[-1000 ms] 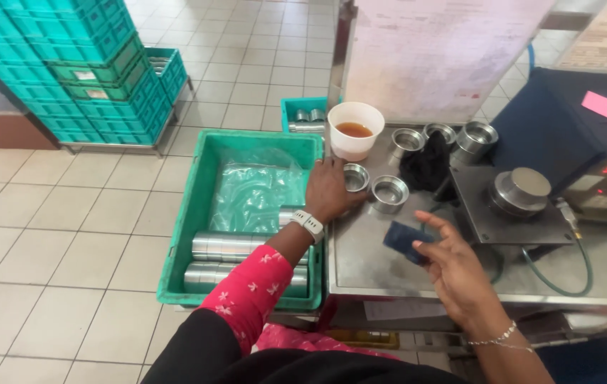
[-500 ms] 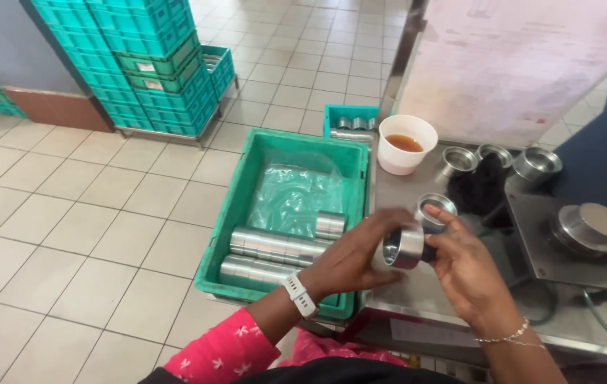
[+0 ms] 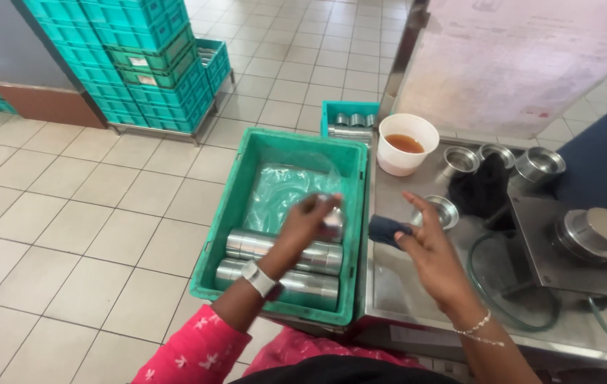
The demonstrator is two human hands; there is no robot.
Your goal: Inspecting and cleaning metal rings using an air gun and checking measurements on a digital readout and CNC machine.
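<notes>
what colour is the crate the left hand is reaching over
Green: the open plastic crate under the left hand, clearest in the head view.

A white cup of brown liquid (image 3: 407, 144) stands near stacked teal crates (image 3: 140, 64).

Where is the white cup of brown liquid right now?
The white cup stands at the table's far left corner, beside the green crate.
</notes>
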